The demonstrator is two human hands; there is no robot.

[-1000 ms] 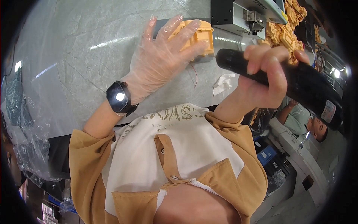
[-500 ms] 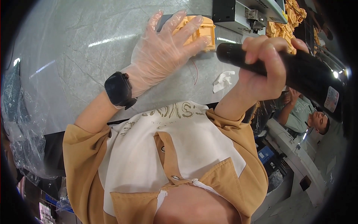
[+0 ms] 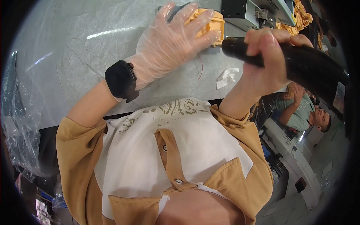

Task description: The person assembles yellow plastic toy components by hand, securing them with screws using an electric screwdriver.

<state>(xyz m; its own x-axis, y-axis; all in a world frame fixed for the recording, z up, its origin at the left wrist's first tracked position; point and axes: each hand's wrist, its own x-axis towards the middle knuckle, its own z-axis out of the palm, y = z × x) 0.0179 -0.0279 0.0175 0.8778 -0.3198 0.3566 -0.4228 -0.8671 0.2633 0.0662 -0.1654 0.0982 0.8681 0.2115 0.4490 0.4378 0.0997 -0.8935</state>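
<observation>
Gloved left hand (image 3: 170,47) is spread flat on yellow part (image 3: 210,24); right hand (image 3: 268,62) is clenched round black tool (image 3: 300,63).
Part should be kept pinned to grey table (image 3: 75,45), tool tip squared before pressure is applied.

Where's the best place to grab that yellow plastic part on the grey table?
Probably the yellow part's long side edges, coming from above. It lies flat on the grey table, the gloved left hand covers its near-left side, and the black tool in the right hand crowds its right end.

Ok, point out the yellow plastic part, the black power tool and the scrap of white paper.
yellow plastic part (image 3: 210,26), head view, its right edge
black power tool (image 3: 307,67), head view, its barrel
scrap of white paper (image 3: 227,77), head view, its middle
</observation>
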